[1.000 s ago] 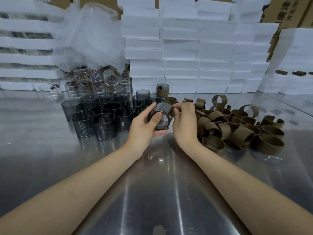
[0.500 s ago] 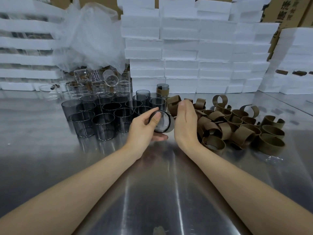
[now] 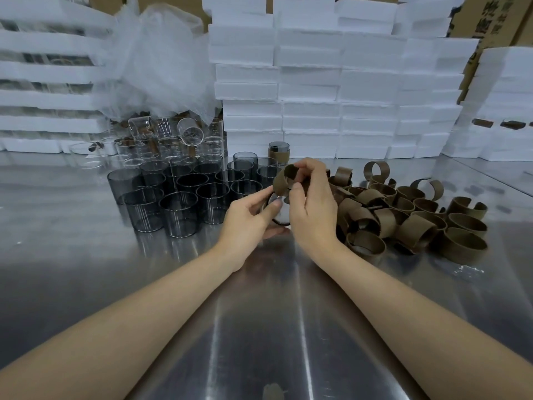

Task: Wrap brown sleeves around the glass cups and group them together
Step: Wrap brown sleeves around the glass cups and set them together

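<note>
Many dark cups stand left on the table. In the middle, the left hand grips one glass cup, tipped sideways. The right hand pinches a brown sleeve right above it. More sleeves lie piled on the right.

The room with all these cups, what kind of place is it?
Probably a packing workshop or small factory: rows of identical dark glass cups on a metal table, a heap of brown sleeves beside them, and stacked white foam boxes behind.
</note>
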`<state>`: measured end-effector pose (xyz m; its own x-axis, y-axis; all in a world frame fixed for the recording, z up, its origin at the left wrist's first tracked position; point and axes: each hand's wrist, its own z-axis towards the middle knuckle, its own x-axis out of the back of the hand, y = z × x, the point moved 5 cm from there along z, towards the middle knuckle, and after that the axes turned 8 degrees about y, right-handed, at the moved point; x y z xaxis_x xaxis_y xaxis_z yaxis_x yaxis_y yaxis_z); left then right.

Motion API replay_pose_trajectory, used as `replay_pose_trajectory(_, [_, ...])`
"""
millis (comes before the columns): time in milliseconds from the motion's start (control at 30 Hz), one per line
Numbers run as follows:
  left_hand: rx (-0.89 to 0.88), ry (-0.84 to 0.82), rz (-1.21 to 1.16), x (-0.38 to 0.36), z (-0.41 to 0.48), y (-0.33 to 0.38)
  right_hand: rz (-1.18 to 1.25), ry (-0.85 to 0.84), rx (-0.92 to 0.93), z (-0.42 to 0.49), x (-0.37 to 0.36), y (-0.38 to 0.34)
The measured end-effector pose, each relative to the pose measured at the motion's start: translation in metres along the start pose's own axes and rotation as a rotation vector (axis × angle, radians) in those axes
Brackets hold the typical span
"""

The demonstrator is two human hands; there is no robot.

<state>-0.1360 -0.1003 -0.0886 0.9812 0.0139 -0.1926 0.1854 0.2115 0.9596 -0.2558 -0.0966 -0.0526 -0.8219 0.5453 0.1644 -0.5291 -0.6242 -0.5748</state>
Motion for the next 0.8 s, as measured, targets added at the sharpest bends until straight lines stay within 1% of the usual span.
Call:
replay_pose_trajectory(100, [-0.004, -0.007, -0.031, 0.0, -0.001, 0.002, -0.085, 0.002, 0.065, 0.0, 0.002, -0.005])
replay_pose_trajectory(200, [0.074, 0.056, -0.061, 0.002, -0.001, 0.002, -0.146, -0.014, 0.111, 0.0, 0.003, -0.007])
replay_pose_trajectory(267, [0.105, 0.069, -0.086, 0.003, -0.002, 0.003, -0.194, -0.031, 0.164, 0.0, 0.002, -0.01])
replay_pose_trajectory(333, [0.082, 0.046, -0.092, 0.001, -0.002, 0.006, -0.224, -0.009, 0.229, -0.001, 0.001, -0.013])
replay_pose_trajectory(400, [0.039, 0.031, -0.101, -0.001, -0.003, 0.008, -0.217, 0.018, 0.233, -0.001, 0.001, -0.013])
replay_pose_trajectory(467, [0.02, 0.037, -0.119, 0.0, -0.002, 0.009, -0.169, 0.024, 0.181, -0.001, 0.002, -0.011])
replay_pose_trajectory(500, [0.013, 0.044, -0.127, 0.0, -0.002, 0.009, -0.109, 0.028, 0.132, 0.0, 0.002, -0.009])
replay_pose_trajectory(600, [0.006, 0.087, -0.114, 0.003, -0.001, 0.008, 0.182, 0.041, -0.1, 0.006, 0.003, 0.002])
replay_pose_trajectory(633, [0.002, 0.095, -0.11, 0.003, -0.001, 0.009, 0.233, 0.041, -0.151, 0.007, 0.003, 0.005])
replay_pose_trajectory(800, [-0.021, 0.09, -0.111, 0.002, -0.001, 0.01, 0.193, -0.001, -0.221, 0.002, -0.005, 0.017])
